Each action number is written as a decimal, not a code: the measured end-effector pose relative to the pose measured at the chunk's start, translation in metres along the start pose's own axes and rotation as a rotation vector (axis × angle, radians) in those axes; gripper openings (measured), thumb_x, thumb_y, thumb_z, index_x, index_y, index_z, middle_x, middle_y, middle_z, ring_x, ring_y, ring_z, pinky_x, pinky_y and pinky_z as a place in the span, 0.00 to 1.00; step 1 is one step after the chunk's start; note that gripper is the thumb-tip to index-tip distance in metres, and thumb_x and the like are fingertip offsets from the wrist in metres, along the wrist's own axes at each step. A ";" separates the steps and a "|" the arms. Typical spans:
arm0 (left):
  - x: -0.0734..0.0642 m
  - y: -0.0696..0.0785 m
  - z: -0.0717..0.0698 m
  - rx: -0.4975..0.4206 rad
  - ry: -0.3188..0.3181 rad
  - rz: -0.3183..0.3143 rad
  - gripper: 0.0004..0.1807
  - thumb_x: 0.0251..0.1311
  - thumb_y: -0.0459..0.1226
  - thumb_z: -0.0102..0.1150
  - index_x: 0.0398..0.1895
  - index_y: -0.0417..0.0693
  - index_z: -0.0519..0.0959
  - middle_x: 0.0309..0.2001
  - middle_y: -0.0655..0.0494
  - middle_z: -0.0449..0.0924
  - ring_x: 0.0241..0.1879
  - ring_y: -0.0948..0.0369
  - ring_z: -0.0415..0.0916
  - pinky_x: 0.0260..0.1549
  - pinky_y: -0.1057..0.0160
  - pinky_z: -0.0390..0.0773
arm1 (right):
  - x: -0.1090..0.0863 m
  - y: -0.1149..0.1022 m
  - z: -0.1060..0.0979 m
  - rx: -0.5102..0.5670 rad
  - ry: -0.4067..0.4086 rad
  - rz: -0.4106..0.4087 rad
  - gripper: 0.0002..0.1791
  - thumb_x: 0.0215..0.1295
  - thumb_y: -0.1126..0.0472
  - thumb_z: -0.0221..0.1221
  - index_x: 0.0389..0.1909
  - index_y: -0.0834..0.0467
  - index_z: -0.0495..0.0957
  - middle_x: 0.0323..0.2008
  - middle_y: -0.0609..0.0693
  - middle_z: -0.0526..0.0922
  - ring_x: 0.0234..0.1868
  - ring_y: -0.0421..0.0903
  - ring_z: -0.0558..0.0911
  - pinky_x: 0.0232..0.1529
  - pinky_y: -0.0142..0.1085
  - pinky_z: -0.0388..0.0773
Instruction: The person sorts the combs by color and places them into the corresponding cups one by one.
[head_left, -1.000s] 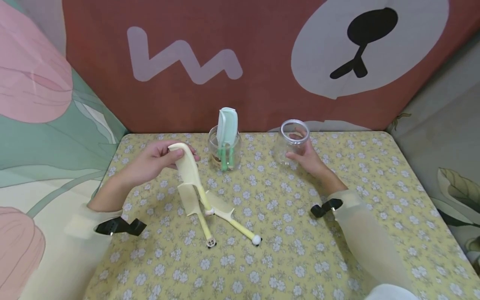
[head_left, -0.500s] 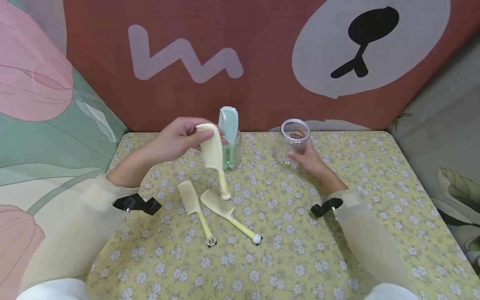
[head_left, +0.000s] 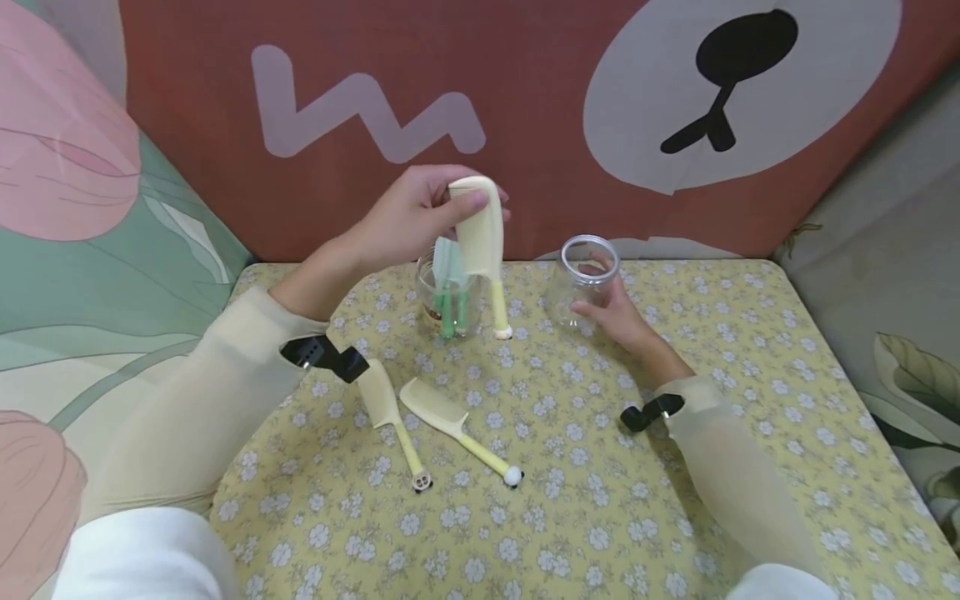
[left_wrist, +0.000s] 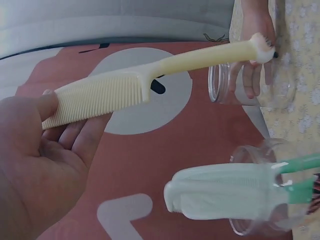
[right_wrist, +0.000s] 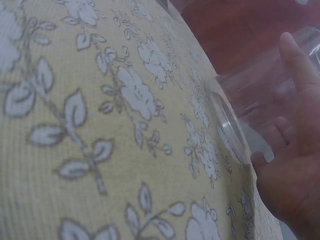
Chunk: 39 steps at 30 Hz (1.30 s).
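Observation:
My left hand pinches a pale yellow comb by its toothed end, raised above the back of the table. Its handle points down, ending in a small white animal head. Just behind and left of that handle stands a clear jar with mint-green combs, handles down; the held comb partly covers them. At the right, my right hand grips a second clear jar, upright with its mouth uncovered. In the left wrist view, the held comb hangs apart from both jars.
Two more yellow combs, one on the left and one nearer the middle, lie on the flowered tablecloth. A red printed backdrop rises right behind the table's back edge.
My left hand has lifted the yellow comb up and to the right, from over the lying combs to in front of the mint-green ones. The right hand and its jar stay put.

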<state>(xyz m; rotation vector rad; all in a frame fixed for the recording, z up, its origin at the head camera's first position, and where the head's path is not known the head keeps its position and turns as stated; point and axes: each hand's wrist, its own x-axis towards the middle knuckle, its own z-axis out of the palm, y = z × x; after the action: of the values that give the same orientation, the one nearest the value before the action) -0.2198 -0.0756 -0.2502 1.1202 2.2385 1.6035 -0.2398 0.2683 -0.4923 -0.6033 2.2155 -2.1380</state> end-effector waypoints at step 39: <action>0.123 -0.007 0.075 0.047 0.266 -0.146 0.14 0.77 0.38 0.52 0.57 0.39 0.80 0.46 0.51 0.82 0.40 0.61 0.79 0.39 0.68 0.78 | -0.002 -0.003 0.001 -0.025 0.033 0.054 0.53 0.62 0.83 0.59 0.80 0.50 0.45 0.73 0.70 0.56 0.75 0.51 0.61 0.77 0.49 0.51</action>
<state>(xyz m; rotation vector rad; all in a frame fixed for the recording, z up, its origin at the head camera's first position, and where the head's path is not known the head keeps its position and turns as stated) -0.2701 0.0596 -0.2533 0.7697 2.4677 1.7340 -0.2372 0.2677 -0.4898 -0.5056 2.2509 -2.1134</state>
